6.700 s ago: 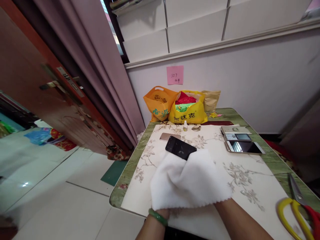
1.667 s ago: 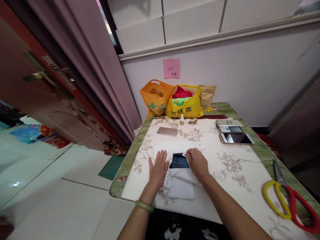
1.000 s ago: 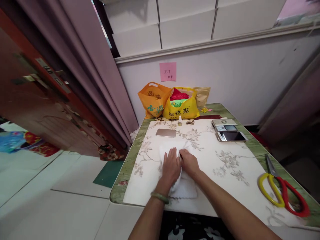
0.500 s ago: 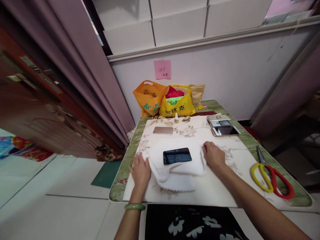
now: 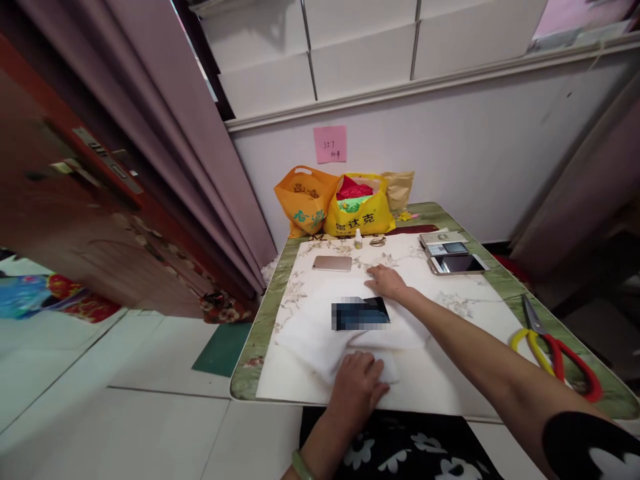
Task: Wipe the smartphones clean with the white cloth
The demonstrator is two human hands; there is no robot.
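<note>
**Both hands on a cloth with a phone on it**

A soft white cloth point(image 5: 315, 330) lies spread on the pale flower-printed sheet point(image 5: 440, 373) that covers the green marbled table point(image 5: 253, 363). On the middle of the cloth lies a flat black smartphone point(image 5: 360, 313), screen up. The left hand point(image 5: 357, 381) rests palm down on the cloth's near edge, fingers flat and holding nothing. The right hand point(image 5: 385, 281) lies at the cloth's far edge; whether its fingers pinch the fabric cannot be told. Just beyond the cloth lies a gold smartphone point(image 5: 333, 263). Well to the right of the cloth lie scissors with yellow and red handles point(image 5: 555, 350).
</note>
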